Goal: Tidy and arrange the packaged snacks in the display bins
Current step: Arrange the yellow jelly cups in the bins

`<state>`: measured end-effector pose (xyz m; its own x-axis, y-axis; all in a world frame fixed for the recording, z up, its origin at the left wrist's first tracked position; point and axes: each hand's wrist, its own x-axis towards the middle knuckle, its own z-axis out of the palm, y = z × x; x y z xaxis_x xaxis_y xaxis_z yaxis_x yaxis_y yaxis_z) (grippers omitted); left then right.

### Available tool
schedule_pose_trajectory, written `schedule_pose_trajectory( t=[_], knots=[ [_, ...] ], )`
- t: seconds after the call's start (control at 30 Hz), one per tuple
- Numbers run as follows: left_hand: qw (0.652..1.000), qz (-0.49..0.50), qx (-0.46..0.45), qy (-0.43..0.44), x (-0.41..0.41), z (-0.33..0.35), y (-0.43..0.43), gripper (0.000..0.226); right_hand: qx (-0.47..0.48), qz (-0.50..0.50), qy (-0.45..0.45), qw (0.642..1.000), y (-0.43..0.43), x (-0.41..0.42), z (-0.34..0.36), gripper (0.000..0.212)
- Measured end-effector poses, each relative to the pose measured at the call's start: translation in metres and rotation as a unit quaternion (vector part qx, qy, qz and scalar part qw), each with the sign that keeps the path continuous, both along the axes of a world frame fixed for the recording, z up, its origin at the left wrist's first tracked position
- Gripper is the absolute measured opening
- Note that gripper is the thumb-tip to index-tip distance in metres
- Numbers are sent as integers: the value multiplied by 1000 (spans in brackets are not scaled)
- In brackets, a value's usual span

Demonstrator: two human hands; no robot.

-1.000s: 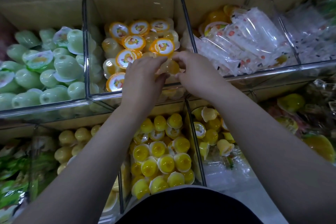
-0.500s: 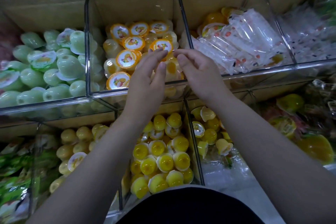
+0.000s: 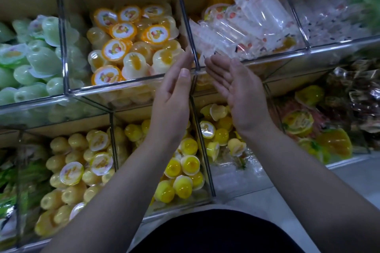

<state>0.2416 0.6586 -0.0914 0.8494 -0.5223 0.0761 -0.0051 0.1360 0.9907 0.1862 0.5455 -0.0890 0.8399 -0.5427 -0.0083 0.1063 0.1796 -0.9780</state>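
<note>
Above the bin divider (image 3: 184, 16), the left hand (image 3: 170, 96) and right hand (image 3: 238, 90) hovered spread and empty, between bins, the jumbled clear packets (image 3: 246, 31) probably needing straightening next.

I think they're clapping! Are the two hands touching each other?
Apart. The head view shows a gap between the left hand and right hand, with the clear divider visible in it.
</note>
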Motion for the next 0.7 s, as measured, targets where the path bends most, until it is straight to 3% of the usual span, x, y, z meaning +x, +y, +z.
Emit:
schedule_pose_trajectory(
  t=[0.7],
  knots=[
    [991, -36, 17, 128, -51, -45, -76, 33, 42, -62, 97, 992, -74, -58, -62, 38]
  ],
)
